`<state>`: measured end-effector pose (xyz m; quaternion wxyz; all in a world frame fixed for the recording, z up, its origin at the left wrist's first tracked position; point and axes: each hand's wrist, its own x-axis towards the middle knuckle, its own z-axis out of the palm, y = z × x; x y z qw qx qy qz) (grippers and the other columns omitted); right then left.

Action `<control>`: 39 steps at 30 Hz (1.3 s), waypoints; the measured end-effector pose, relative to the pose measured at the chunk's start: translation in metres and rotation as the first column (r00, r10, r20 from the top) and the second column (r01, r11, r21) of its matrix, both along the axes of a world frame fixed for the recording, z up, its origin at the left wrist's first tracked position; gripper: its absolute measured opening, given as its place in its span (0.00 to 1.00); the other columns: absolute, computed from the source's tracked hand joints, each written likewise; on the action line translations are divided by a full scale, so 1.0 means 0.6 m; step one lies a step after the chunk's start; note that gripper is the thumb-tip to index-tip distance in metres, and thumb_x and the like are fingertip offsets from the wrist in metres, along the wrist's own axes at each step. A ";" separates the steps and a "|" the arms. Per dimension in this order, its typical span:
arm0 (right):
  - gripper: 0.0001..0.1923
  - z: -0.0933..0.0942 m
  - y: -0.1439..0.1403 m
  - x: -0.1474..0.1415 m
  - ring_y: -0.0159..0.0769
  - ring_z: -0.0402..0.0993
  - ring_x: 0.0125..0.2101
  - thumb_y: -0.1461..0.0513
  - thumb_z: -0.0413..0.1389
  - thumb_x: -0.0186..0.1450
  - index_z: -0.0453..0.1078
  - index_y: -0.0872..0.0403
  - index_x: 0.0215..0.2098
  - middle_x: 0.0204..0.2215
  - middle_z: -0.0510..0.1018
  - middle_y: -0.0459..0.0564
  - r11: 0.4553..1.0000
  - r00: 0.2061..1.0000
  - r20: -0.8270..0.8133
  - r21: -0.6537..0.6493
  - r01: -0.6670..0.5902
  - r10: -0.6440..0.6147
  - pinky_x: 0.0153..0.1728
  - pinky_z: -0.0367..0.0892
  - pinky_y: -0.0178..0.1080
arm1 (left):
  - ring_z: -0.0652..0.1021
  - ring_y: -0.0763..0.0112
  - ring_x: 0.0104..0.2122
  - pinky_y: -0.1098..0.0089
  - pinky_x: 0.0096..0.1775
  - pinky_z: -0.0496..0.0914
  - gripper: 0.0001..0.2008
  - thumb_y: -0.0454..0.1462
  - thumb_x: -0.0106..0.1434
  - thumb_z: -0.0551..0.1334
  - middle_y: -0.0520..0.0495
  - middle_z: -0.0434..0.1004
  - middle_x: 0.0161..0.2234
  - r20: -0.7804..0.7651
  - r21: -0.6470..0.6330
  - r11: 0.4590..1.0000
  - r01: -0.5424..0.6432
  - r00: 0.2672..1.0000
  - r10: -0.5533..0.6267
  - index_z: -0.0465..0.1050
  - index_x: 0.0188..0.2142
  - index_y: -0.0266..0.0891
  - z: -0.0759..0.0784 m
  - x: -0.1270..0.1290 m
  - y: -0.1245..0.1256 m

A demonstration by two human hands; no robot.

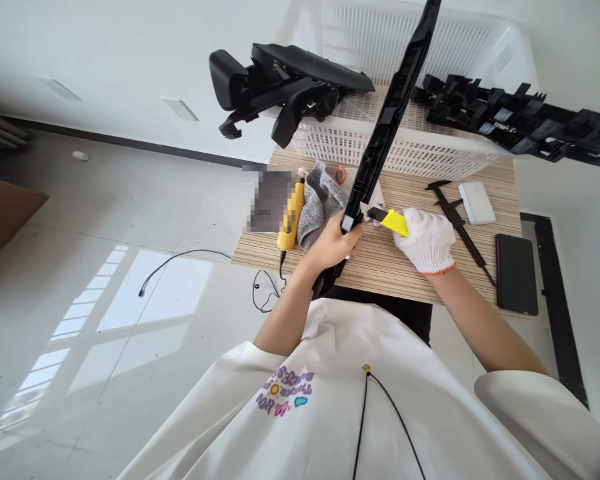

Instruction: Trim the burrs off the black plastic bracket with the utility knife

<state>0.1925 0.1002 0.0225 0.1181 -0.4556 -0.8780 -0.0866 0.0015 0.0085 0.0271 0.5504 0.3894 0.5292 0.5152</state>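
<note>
A long glossy black plastic trim part (380, 143) stands at a slant over the table, its upper end out of frame. Around its lower portion my bare left hand (333, 245) is closed, thumb across the front. My right hand (425, 239), in a white knit glove with an orange cuff, grips a yellow utility knife (395, 223). The knife's blade points left and sits at the part's right edge, just above my left thumb; whether it touches I cannot tell. Behind my left hand lies a crumpled grey cloth (320, 200).
A white plastic basket (340, 143) at the back carries black plastic parts (300, 83). On the wooden table (380, 267) lie a yellow corded tool (291, 217), a black caliper (457, 223), a white box (477, 203) and a phone (517, 273). A cable (180, 253) trails over the floor.
</note>
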 end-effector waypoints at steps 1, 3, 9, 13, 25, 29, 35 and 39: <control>0.15 0.000 -0.001 0.000 0.42 0.70 0.26 0.53 0.51 0.67 0.73 0.54 0.35 0.24 0.76 0.53 1.000 1.000 0.001 -0.003 0.003 -0.003 0.29 0.47 0.43 | 0.63 0.79 0.18 0.74 0.21 0.60 0.09 0.38 0.64 0.65 0.60 0.59 0.21 0.022 -0.011 1.000 0.002 1.000 -0.002 0.64 0.36 0.43 0.001 0.001 0.000; 0.15 0.000 -0.002 0.000 0.43 0.70 0.26 0.53 0.51 0.67 0.73 0.54 0.36 0.24 0.75 0.53 1.000 1.000 0.000 -0.014 0.011 -0.011 0.29 0.47 0.43 | 0.61 0.80 0.18 0.74 0.21 0.60 0.08 0.38 0.65 0.64 0.60 0.60 0.21 0.054 -0.035 0.999 -0.001 0.999 0.003 0.64 0.36 0.43 0.005 0.003 0.000; 0.15 0.001 -0.006 -0.002 0.41 0.68 0.25 0.53 0.51 0.69 0.72 0.53 0.35 0.24 0.74 0.52 0.998 0.998 -0.038 -0.043 0.040 -0.042 0.29 0.47 0.43 | 0.60 0.82 0.18 0.75 0.20 0.59 0.14 0.40 0.62 0.68 0.61 0.57 0.22 0.126 -0.092 0.996 -0.004 0.992 0.016 0.62 0.34 0.43 0.016 0.006 -0.003; 0.14 0.000 -0.007 -0.003 0.41 0.68 0.24 0.53 0.51 0.69 0.73 0.53 0.35 0.22 0.74 0.52 1.000 0.999 -0.033 0.002 0.023 -0.023 0.28 0.46 0.42 | 0.60 0.82 0.17 0.75 0.20 0.57 0.16 0.41 0.60 0.70 0.61 0.56 0.23 0.157 -0.110 0.994 0.002 0.987 0.015 0.62 0.35 0.43 0.015 0.005 -0.003; 0.11 -0.008 -0.002 0.004 0.42 0.72 0.24 0.57 0.53 0.68 0.76 0.52 0.36 0.23 0.78 0.53 0.993 0.997 -0.050 0.107 -0.054 0.060 0.27 0.48 0.42 | 0.60 0.83 0.15 0.76 0.18 0.59 0.23 0.50 0.56 0.73 0.64 0.55 0.19 0.227 -0.131 0.988 0.077 0.973 -0.046 0.62 0.34 0.42 0.018 -0.004 0.000; 0.10 -0.010 0.001 0.006 0.41 0.72 0.25 0.57 0.55 0.66 0.77 0.53 0.38 0.25 0.80 0.53 0.994 0.996 -0.056 0.095 -0.057 0.062 0.27 0.49 0.42 | 0.61 0.83 0.15 0.76 0.18 0.59 0.23 0.48 0.56 0.74 0.63 0.56 0.20 0.241 -0.140 0.986 0.087 0.969 -0.051 0.60 0.32 0.42 0.020 -0.006 -0.001; 0.10 -0.013 0.005 0.006 0.39 0.71 0.23 0.58 0.55 0.67 0.77 0.54 0.36 0.23 0.79 0.51 0.982 0.994 -0.055 0.171 -0.085 0.096 0.27 0.48 0.41 | 0.62 0.83 0.15 0.75 0.18 0.59 0.23 0.46 0.58 0.73 0.62 0.56 0.19 0.268 -0.133 0.984 0.118 0.960 -0.079 0.57 0.30 0.42 0.016 -0.009 -0.004; 0.11 -0.011 0.006 0.003 0.36 0.68 0.22 0.58 0.55 0.68 0.76 0.55 0.33 0.19 0.76 0.49 0.970 0.995 -0.049 0.231 -0.078 0.092 0.26 0.47 0.41 | 0.61 0.83 0.15 0.76 0.18 0.59 0.24 0.45 0.58 0.73 0.62 0.56 0.19 0.280 -0.153 0.980 0.129 0.956 -0.083 0.56 0.29 0.43 0.018 -0.010 -0.006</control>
